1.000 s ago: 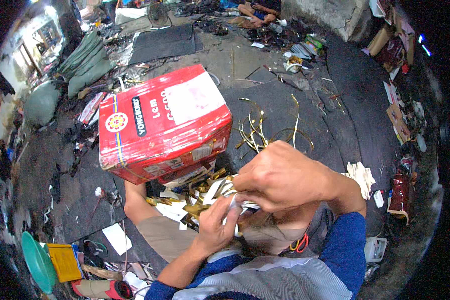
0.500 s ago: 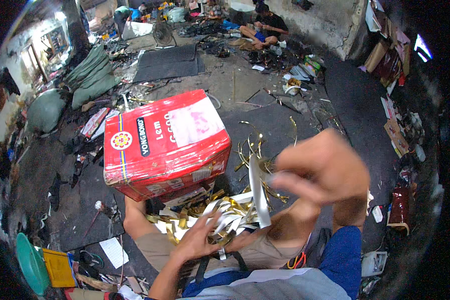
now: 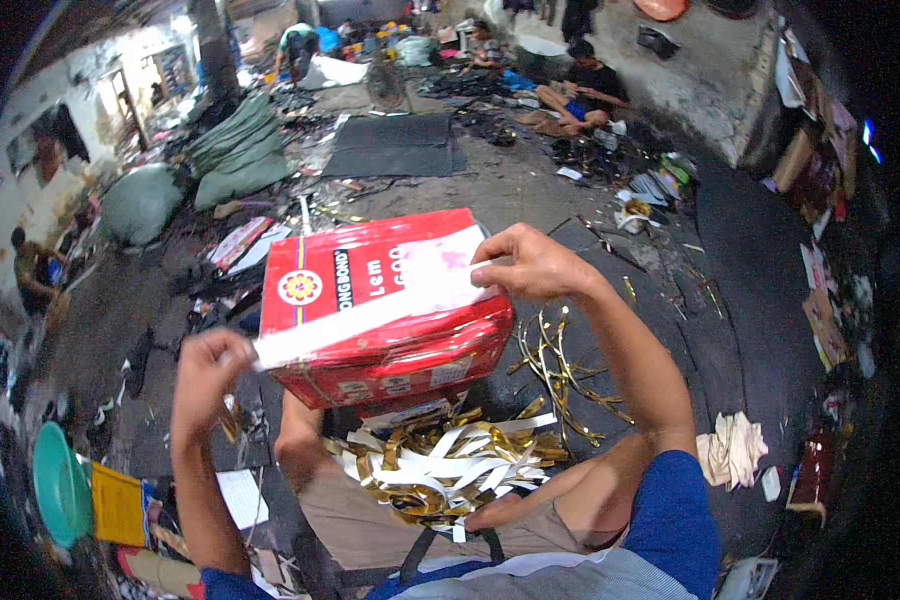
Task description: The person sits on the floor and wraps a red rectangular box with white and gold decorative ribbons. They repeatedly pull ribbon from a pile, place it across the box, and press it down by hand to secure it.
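White strip (image 3: 370, 318) runs slantwise between two bare hands, crossing in front of the red carton (image 3: 420, 347) and above the heap of white and gold strips (image 3: 450, 465) in the person's lap (image 3: 345, 525); from where I stand, I can't tell whether it touches the carton. Left hand (image 3: 210, 372) pinches the lower end, right hand (image 3: 530, 264) the upper. It looks light, thin and flexible, probably smooth and easily creased, so both ends seem the best hold, with gentle tension.
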